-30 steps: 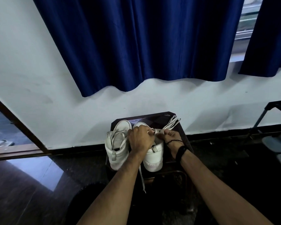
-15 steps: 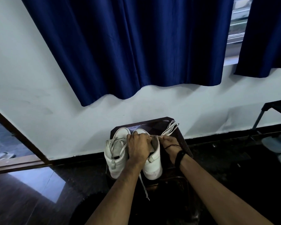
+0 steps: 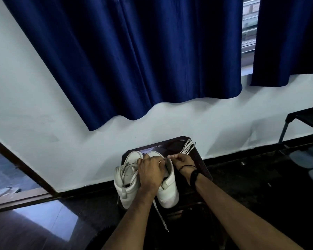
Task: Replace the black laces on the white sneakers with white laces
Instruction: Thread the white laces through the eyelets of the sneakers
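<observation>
White sneakers: pair stands side by side on a small dark stool (image 3: 202,159) against the wall, heels toward the camera. Left sneaker (image 3: 126,186) carries a white lace, loosely threaded across its opening. Right sneaker (image 3: 168,188) is being worked: left hand (image 3: 150,172) lies over its throat with fingers curled, apparently pinching a white lace (image 3: 160,162) near the top eyelets, though the fingertips are hidden. Right hand (image 3: 181,159) is closed in a pinch on the same lace just beside the collar. One free end (image 3: 160,217) hangs down past the heel. A loose bundle of white laces (image 3: 187,147) lies at the stool's far corner. No black lace visible. Judged step: threading the right sneaker, late stage. Next move calls for drawing the lace taut and evening both ends.
</observation>
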Action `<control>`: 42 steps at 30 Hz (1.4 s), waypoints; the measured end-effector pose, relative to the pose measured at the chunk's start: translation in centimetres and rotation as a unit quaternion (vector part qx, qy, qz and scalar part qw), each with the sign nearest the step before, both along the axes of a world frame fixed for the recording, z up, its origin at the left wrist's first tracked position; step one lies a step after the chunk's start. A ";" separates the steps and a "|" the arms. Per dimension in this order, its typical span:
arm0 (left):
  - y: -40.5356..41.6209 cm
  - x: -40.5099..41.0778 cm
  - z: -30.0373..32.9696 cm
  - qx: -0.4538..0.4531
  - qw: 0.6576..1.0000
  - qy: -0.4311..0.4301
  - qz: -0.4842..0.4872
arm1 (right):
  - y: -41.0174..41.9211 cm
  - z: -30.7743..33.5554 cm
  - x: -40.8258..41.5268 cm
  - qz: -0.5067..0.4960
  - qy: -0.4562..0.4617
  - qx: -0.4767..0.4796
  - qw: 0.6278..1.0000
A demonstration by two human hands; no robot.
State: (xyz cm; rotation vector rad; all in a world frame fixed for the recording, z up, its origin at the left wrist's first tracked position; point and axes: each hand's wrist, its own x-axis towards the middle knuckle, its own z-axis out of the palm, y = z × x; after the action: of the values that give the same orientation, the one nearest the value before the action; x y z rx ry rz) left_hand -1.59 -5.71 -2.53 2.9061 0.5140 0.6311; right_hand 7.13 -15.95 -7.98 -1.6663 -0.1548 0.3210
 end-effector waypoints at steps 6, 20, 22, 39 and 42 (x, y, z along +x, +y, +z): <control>0.7 0.6 -0.7 0.032 0.997 -0.010 -0.067 | -0.8 -0.6 -0.4 0.007 0.014 0.014 1.000; 0.3 0.3 -0.6 0.031 0.998 -0.018 0.046 | -7.0 7.8 0.6 0.057 -0.155 -0.233 0.958; 0.4 0.2 -0.5 0.034 0.996 -0.007 0.076 | -7.4 7.4 0.2 0.160 -0.230 -0.432 0.857; 0.4 -0.2 -1.1 0.011 0.986 -0.065 0.151 | -6.8 6.3 -2.0 0.196 -0.228 -0.456 0.838; 0.5 -0.3 -1.1 0.003 0.985 -0.069 0.158 | -5.1 6.5 -2.4 0.165 -0.250 -0.430 0.852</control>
State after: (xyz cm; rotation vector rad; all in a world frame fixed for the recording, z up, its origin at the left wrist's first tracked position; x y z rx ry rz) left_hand -1.89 -5.25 -3.66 2.7817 0.9643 0.8654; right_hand 4.71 -21.02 -1.46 -2.6048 -0.7903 0.2086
